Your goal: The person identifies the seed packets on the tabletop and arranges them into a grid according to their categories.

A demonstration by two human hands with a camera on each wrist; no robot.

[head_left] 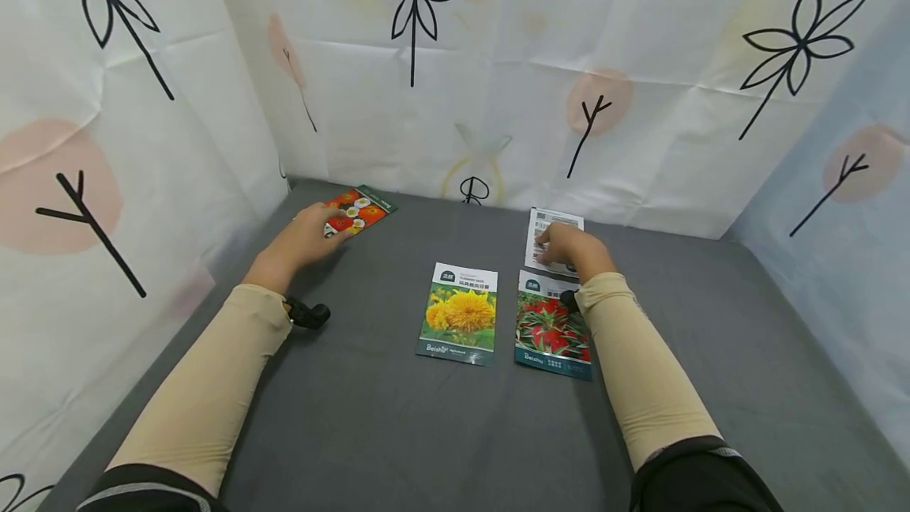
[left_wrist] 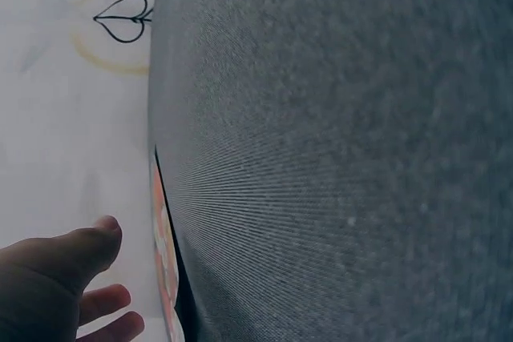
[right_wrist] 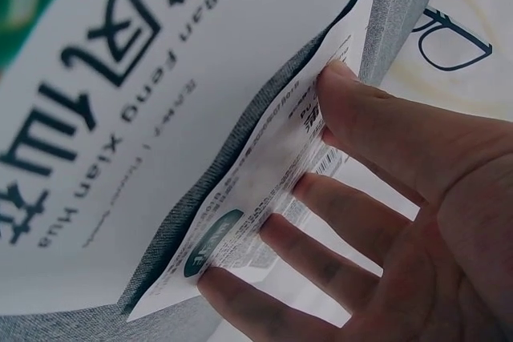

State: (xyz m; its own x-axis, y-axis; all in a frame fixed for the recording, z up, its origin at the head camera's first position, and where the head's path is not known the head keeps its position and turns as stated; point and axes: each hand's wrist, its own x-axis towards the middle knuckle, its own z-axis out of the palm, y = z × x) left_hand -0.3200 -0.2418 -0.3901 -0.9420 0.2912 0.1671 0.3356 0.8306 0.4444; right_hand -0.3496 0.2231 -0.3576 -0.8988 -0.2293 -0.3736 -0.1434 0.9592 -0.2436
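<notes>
My left hand (head_left: 306,231) is at the far left corner of the table, over a seed packet with orange, red and white flowers (head_left: 364,216). In the left wrist view its thumb and fingers (left_wrist: 100,258) are loosely spread, apart from that packet (left_wrist: 164,254). My right hand (head_left: 577,250) reaches to a white text-covered packet (head_left: 536,231) at the back. In the right wrist view its thumb and spread fingertips rest on that white packet (right_wrist: 256,174). Just in front, under the right wrist, lies a packet with red flowers (head_left: 547,330). Left of it lies a yellow-flower packet (head_left: 458,314).
The packets lie on a grey cloth-covered table (head_left: 384,433). White curtains with plant drawings (head_left: 498,62) close off the back and both sides. A black wrist camera (head_left: 309,314) sits on the left wrist.
</notes>
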